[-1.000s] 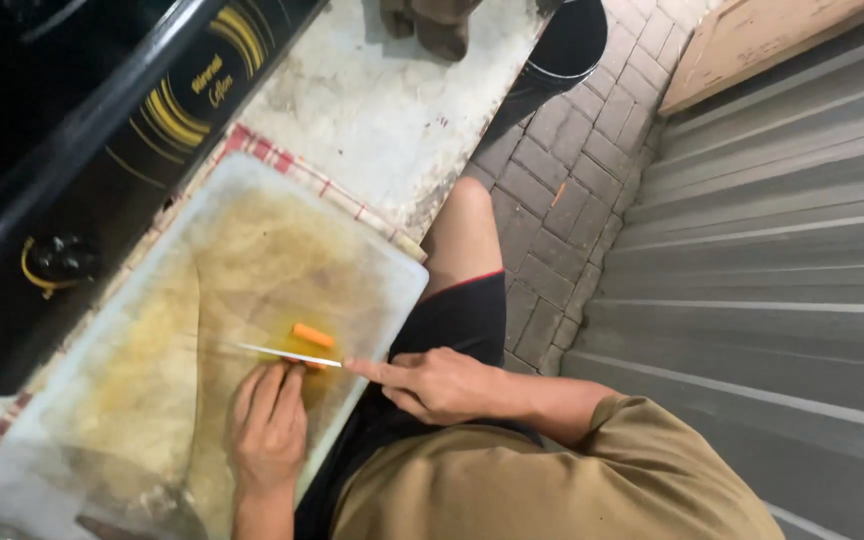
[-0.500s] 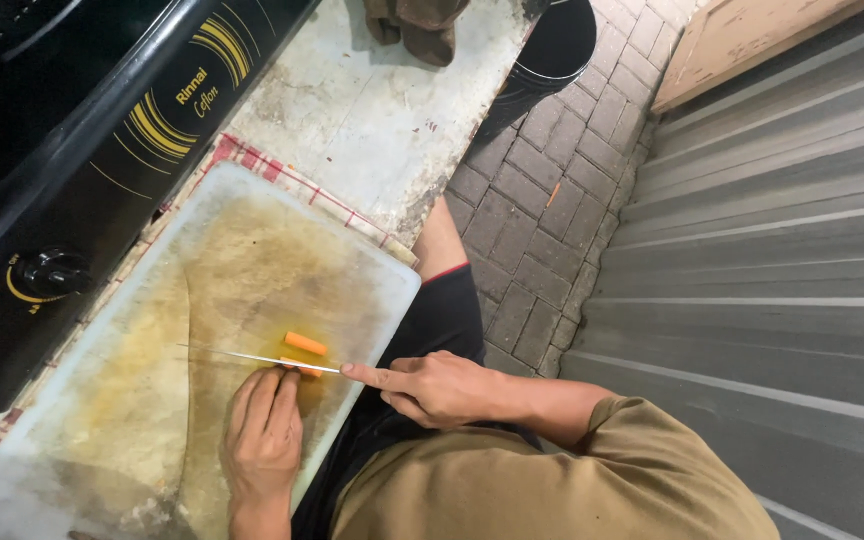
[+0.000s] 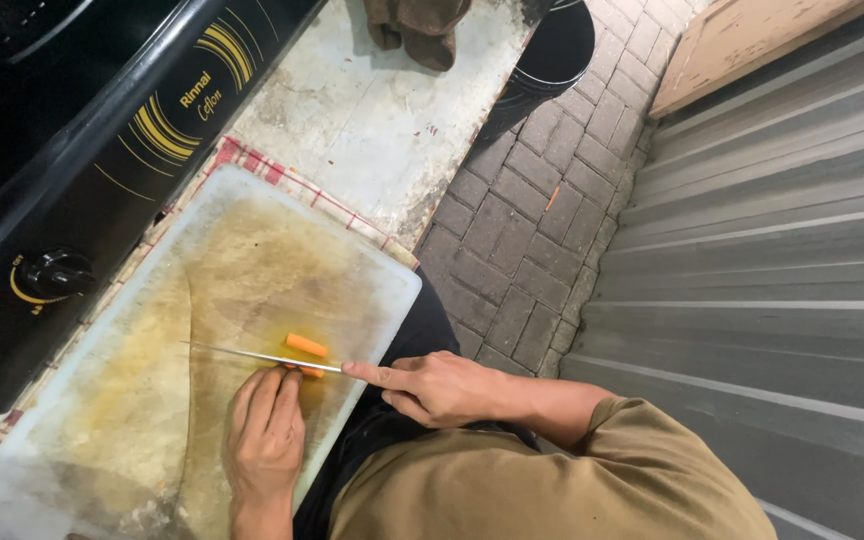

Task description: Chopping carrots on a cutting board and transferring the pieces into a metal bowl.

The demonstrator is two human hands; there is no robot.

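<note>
A stained white cutting board lies on the counter in front of me. My right hand grips a knife, index finger stretched along the spine, the thin blade lying flat across the board. A small orange carrot piece sits just beyond the blade. My left hand rests palm down on the board, fingertips pressed on another bit of carrot right at the blade.
A black gas stove with a round knob runs along the left. A checked cloth lies under the board. A brown rag sits at the counter's far end. Brick paving, a black bucket and a corrugated metal wall are to the right.
The view shifted slightly. Both hands and the knife stay in about the same place on the board, with the blade still against the carrot.
</note>
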